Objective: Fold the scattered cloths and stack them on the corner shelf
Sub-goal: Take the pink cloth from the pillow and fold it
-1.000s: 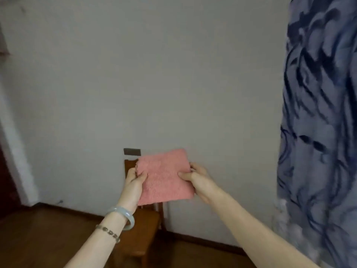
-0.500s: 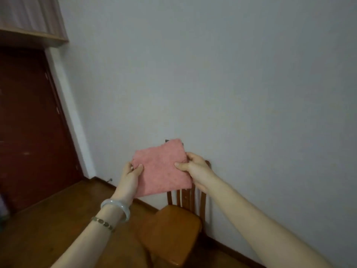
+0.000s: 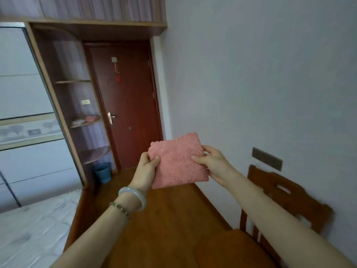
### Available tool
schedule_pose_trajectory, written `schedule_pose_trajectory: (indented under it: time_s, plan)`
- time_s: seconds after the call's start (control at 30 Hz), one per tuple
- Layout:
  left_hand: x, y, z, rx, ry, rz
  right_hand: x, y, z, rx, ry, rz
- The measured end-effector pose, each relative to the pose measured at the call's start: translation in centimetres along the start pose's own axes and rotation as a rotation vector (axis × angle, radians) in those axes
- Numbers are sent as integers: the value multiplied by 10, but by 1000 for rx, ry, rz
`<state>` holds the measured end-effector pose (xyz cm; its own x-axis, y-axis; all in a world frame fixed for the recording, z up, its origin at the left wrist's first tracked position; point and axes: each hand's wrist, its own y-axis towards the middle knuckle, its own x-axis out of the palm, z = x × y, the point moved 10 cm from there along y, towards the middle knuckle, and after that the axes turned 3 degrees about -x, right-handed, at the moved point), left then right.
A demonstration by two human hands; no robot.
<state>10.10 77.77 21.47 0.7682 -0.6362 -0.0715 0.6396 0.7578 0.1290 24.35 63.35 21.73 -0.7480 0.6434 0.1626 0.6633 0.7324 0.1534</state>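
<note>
A folded pink cloth (image 3: 178,161) is held up in front of me, a neat fluffy square. My left hand (image 3: 146,169) pinches its left edge and my right hand (image 3: 214,164) grips its right edge. The corner shelf (image 3: 87,122) stands at the far left beside the door, with curved wooden boards. On its middle board lie a few folded cloths (image 3: 85,119), one pinkish; they are small and hard to make out.
A dark red door (image 3: 129,105) is straight ahead. A blue waste bin (image 3: 102,172) stands under the shelf. A bed (image 3: 32,229) fills the lower left, a wooden chair (image 3: 286,202) stands against the right wall. Wooden floor (image 3: 173,219) runs between them.
The view has swung left from the wall and chair to the door and corner shelf. Both hands still hold the folded pink cloth the same way.
</note>
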Motion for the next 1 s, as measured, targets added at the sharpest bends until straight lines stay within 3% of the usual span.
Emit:
schedule_pose_trajectory:
  time_s: [0.37,0.67,1.0]
  plan:
    - [-128,157,-46,-23,-8,218,130,191,72,47,11,-246]
    - [-233,312,-51,16,-11,313,240,350,94,46,34,-303]
    - [-305,463,-100,-38,-28,339,312,502,143,91,38,-360]
